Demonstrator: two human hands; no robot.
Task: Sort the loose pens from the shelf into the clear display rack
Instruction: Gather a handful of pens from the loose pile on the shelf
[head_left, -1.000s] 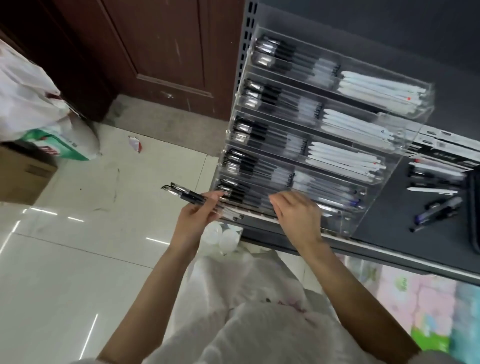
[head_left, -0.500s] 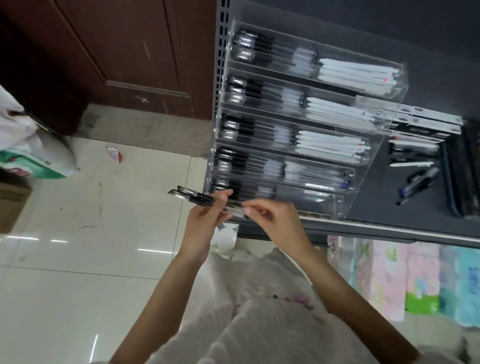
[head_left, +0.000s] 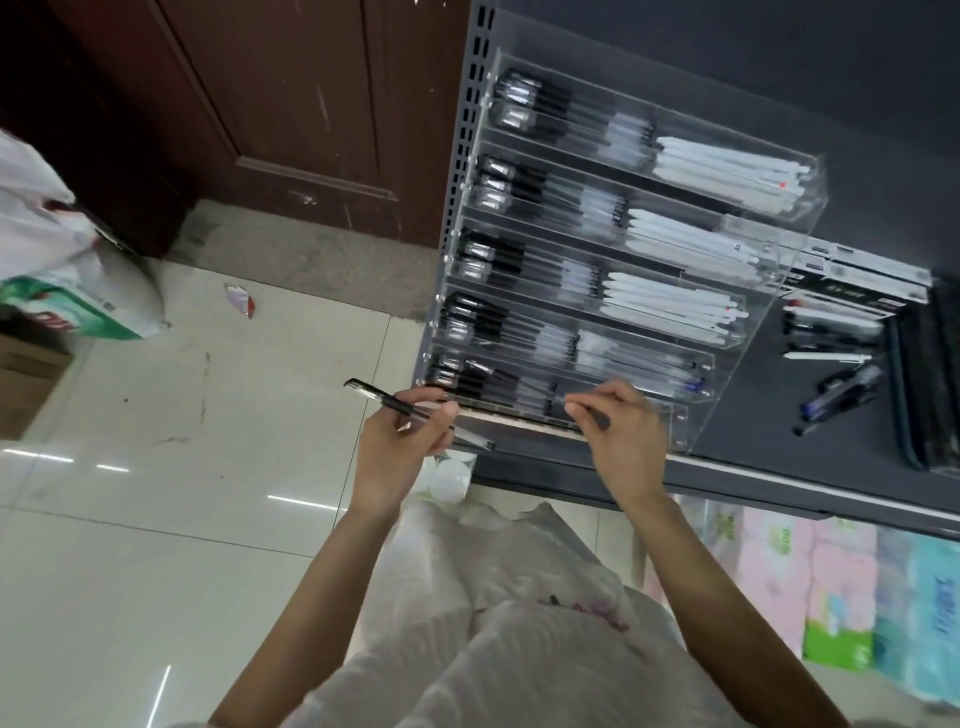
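A clear tiered display rack (head_left: 802, 244) stands on the dark grey shelf (head_left: 753, 457), its tiers holding black-capped pens on the left and white pens on the right. My left hand (head_left: 400, 452) is shut on a small bundle of black pens (head_left: 374, 396), held just left of the rack's lowest tier. My right hand (head_left: 623, 441) is at the front of that lowest tier with thumb and forefinger pinched on what looks like a thin pen, mostly hidden by the fingers. Loose pens (head_left: 841, 395) and a white pen (head_left: 826, 356) lie on the shelf to the right of the rack.
Flat pen boxes (head_left: 862, 270) and a black tray (head_left: 924, 395) sit at the shelf's right end. Tissue packs (head_left: 841, 582) are stacked under the shelf. White cups (head_left: 447, 478) stand on the floor below my left hand. Bags (head_left: 78, 291) and a cardboard box (head_left: 26, 384) are at left.
My right hand met the bundle in my left hand, then moved right to the lowest tier with fingers pinched. My left hand stayed put with the pens.
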